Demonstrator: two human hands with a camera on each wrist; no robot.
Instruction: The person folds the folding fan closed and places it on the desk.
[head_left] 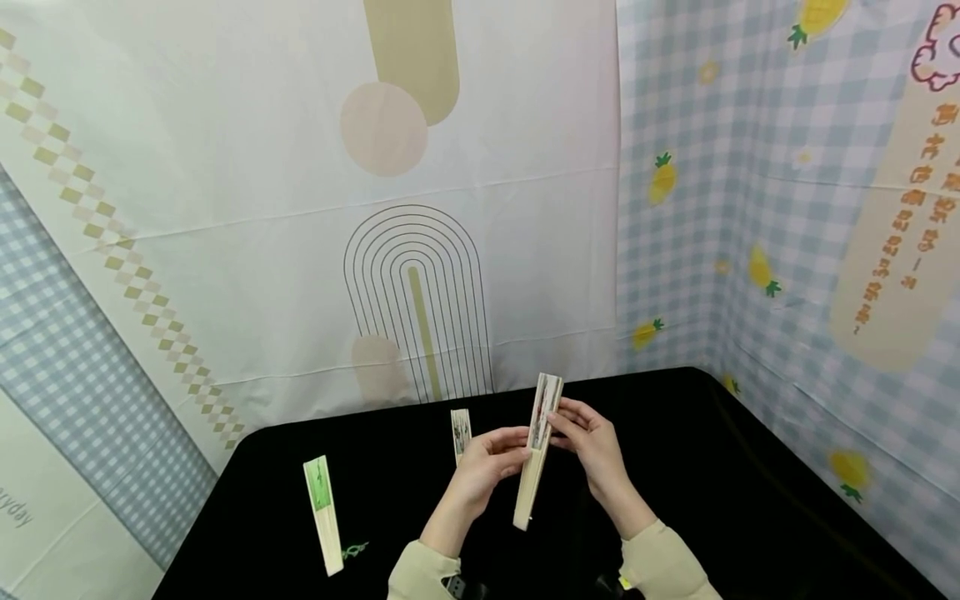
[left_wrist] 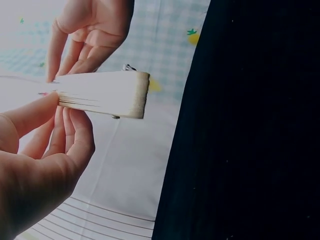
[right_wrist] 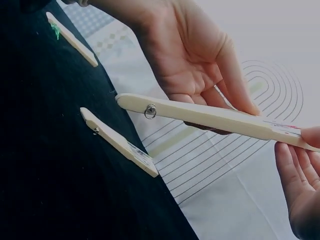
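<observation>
A folded hand fan point(head_left: 537, 454) with pale ribs and a dark-patterned white leaf is held up over the black table. My left hand point(head_left: 482, 468) pinches it at the middle, thumb on the near face. Higher up, my right hand point(head_left: 595, 442) pinches its leaf end between thumb and fingers. A small metal ring point(right_wrist: 150, 111) shows at the fan's rivet end in the right wrist view. Behind my left hand lies a second folded fan point(head_left: 461, 429), partly hidden in the head view. To the left lies a folded fan with a green leaf point(head_left: 322, 508).
A green tassel point(head_left: 355, 550) lies beside the green fan's lower end. The black tablecloth point(head_left: 720, 492) reaches back to a white patterned curtain point(head_left: 262, 208). On the right hangs a blue checked curtain point(head_left: 675, 267) with pineapples.
</observation>
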